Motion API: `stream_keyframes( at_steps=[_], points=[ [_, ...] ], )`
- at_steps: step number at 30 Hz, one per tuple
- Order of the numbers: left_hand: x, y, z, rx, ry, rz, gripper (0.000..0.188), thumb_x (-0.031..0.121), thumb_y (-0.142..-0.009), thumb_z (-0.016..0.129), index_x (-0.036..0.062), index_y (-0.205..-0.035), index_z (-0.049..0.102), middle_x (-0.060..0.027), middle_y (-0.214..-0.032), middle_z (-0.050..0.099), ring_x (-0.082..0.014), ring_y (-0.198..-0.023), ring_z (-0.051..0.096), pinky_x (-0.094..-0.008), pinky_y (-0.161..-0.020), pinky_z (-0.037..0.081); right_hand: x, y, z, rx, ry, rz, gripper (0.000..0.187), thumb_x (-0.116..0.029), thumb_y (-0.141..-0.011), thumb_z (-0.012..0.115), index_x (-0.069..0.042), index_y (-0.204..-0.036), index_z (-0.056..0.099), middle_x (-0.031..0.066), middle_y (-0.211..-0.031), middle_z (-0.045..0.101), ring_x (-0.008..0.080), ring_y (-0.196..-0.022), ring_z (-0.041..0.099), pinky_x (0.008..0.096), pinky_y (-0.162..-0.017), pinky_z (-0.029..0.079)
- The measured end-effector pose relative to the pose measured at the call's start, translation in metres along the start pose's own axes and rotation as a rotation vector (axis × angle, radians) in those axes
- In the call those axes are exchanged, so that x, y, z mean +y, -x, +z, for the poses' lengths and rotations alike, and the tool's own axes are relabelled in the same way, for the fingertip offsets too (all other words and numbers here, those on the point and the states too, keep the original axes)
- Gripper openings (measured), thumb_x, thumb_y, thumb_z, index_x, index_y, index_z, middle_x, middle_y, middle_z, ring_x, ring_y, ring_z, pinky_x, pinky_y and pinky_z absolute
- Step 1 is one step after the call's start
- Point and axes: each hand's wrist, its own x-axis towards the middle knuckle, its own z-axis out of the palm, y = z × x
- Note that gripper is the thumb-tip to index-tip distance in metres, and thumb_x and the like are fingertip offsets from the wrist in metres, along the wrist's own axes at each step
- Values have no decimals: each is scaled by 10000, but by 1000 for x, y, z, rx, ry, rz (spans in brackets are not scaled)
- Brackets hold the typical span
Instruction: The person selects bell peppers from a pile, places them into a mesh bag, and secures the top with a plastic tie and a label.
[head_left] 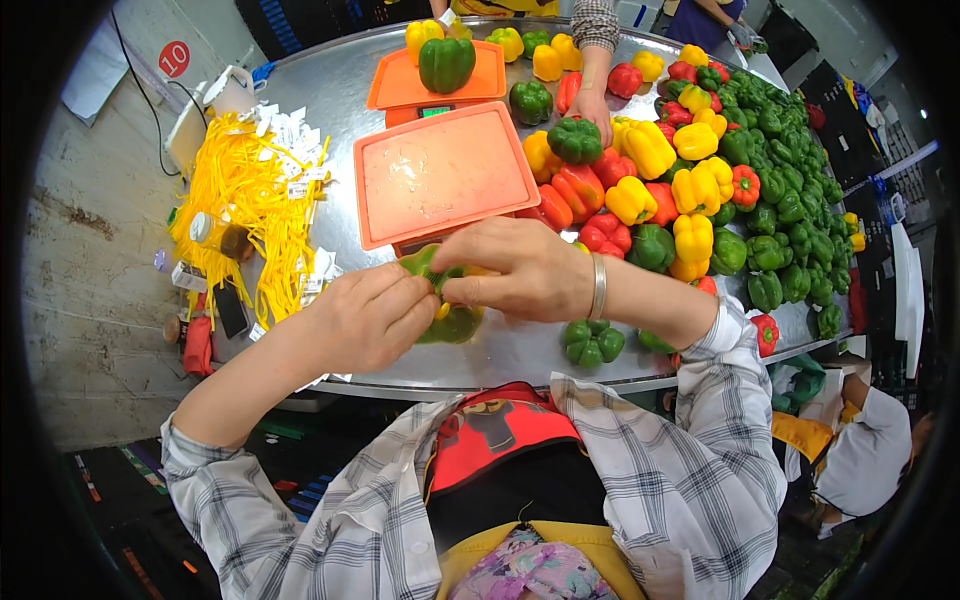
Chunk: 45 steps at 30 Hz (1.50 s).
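Note:
Both hands meet over a greenish, see-through bag (455,326) near the front of the metal table. Green and yellow show through it, apparently bell peppers, though my fingers cover much of it. The fingers of my left hand (372,312) are closed on the bag's top from the left. From the right, my right hand (525,262), with a bracelet at the wrist, pinches the same top. Just beyond them lies an orange tray (445,172), with only small wet-looking specks on it. To the right a green bell pepper (593,343) sits on the table.
Yellow ties with white tags (250,190) heap at the left, beside a phone (231,310) and a jar (220,235). Yellow and red peppers (648,150) and a green pile (775,160) fill the right. Another person's hand (592,108) reaches in beside a second orange tray (400,84) bearing peppers.

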Motion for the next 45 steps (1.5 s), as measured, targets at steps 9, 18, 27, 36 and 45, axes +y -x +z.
stream_keyframes(
  at_steps=[9, 18, 27, 36, 45],
  points=[
    [-1, -46, -111, 572, 330, -468, 82, 61, -887, 587, -13, -899, 619, -111, -874, 657, -178, -742, 616, -302, -675, 508, 18, -122, -58, 438, -301, -251, 99, -107, -840, 679, -25, -889, 705, 51, -789, 697, 153, -671, 664, 260, -590, 515],
    [2, -11, 3, 1017, 1128, -1241, 78, 57, -909, 586, -3, -945, 622, -62, -894, 665, -109, -747, 627, -229, -682, 515, 44, -66, 99, 649, -1212, 298, 204, -216, -889, 668, -77, -1038, 659, -8, -905, 650, 95, -832, 603, 249, -737, 493],
    [69, -4, 4, 759, 470, -980, 54, -54, -871, 610, -31, -908, 579, -87, -880, 564, -125, -722, 541, -230, -628, 439, -61, -39, 172, 822, -2191, 649, 219, -308, -909, 655, -151, -1050, 592, -61, -933, 576, 66, -858, 547, 236, -753, 463],
    [67, 8, -8, 649, 352, -957, 84, -71, -780, 637, -38, -848, 600, -103, -771, 587, -159, -619, 538, -249, -554, 421, -105, -46, 141, 811, -2513, 898, 252, -242, -963, 577, -126, -1187, 574, -22, -1142, 591, 73, -1086, 546, 274, -965, 445],
    [63, 50, 50, 566, 767, -1218, 48, -34, -786, 655, -20, -826, 631, -27, -747, 523, -128, -729, 470, -252, -673, 393, -102, -1, 131, 738, -1967, 1323, 233, -253, -930, 635, -44, -1033, 638, -21, -833, 585, 79, -607, 542, 237, -520, 448]
  ],
)
